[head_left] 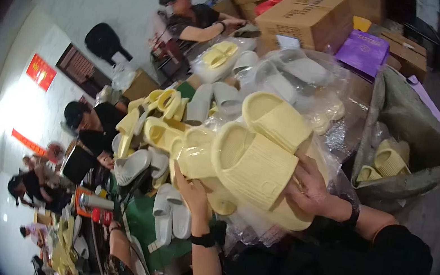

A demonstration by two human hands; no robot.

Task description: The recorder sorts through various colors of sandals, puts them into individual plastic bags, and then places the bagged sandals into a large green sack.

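Two pale yellow slide sandals with ribbed straps are raised side by side over the worktable: a nearer slide [253,165] and a farther slide [276,120]. My right hand [312,188] is closed on the nearer one at the side of its strap; some fingers are hidden behind it. My left hand [192,193] has a finger stretched along the edge of a yellow slide in clear plastic [197,154]. Its other fingers are partly covered. Another yellow sole [294,214] lies below my right hand, over crumpled clear plastic.
Grey slides [171,215] and yellow slides [165,104] crowd the table. On the right stands a grey sack [409,186] with yellow slides inside. A cardboard box [306,19] and a purple bag [362,52] are at the back. Co-workers [189,16] sit along the left; a forearm [121,245] reaches in nearby.
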